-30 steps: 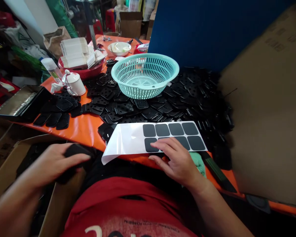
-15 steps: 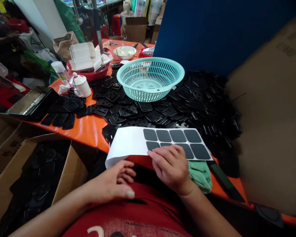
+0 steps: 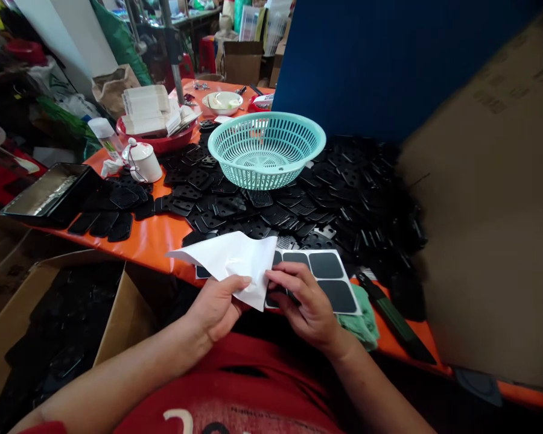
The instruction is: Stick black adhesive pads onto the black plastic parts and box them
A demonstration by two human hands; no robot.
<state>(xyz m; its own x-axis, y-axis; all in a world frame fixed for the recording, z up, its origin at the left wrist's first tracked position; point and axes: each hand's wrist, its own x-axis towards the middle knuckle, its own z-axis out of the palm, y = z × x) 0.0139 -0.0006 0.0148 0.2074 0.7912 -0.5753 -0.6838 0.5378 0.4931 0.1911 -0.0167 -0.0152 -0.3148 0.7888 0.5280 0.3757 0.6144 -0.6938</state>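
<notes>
A sheet of dark, rounded-square stickers [image 3: 326, 265] lies at the table's front edge, with several stickers showing on the right. Over its left part a white cover sheet [image 3: 235, 253] is folded back, its free corner pointing left. My left hand [image 3: 217, 307] pinches this white sheet, thumb on top and fingers underneath. Curled at the fold, my right hand [image 3: 305, 301] has its fingertips on the sticker sheet beside the white edge. The hand covers some stickers, and its thumb is partly hidden. Under the sheet's right end sits a green cloth [image 3: 362, 322].
A turquoise plastic basket [image 3: 266, 150] rests on a wide pile of black plates [image 3: 353, 193]. A dark green-handled tool [image 3: 396, 316] lies at the right. At the left are a lidded white cup [image 3: 142, 160], a black tray [image 3: 49, 193] and a cardboard box [image 3: 117, 313].
My left hand has moved up and right and taken hold of the white sheet, which is now folded over. My right hand remains on the sticker sheet, which has shifted left and tilted.
</notes>
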